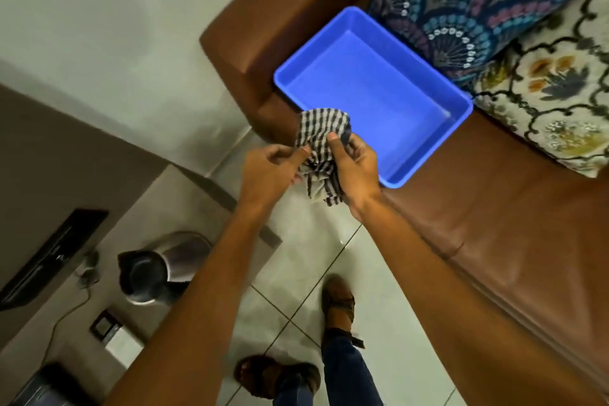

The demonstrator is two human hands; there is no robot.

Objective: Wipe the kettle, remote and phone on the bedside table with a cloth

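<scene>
A black-and-white striped cloth (321, 135) is bunched between both hands above the floor, beside the near corner of a blue tray (441, 89). My left hand (270, 168) pinches its left edge. My right hand (356, 165) grips its right side, thumb on top. Lower left, a steel kettle (184, 260) with a black lid stands on the grey bedside table (211, 194), partly hidden by my left forearm. A dark flat device (103, 326) lies on a white block near it; I cannot tell whether it is the phone or the remote.
The blue tray rests on the brown leather bed frame (494, 224), with patterned bedding (494, 3) behind it. A cable (66, 313) runs across the table. My sandalled feet (339, 303) stand on the tiled floor. A dark object (49, 382) sits at the bottom left.
</scene>
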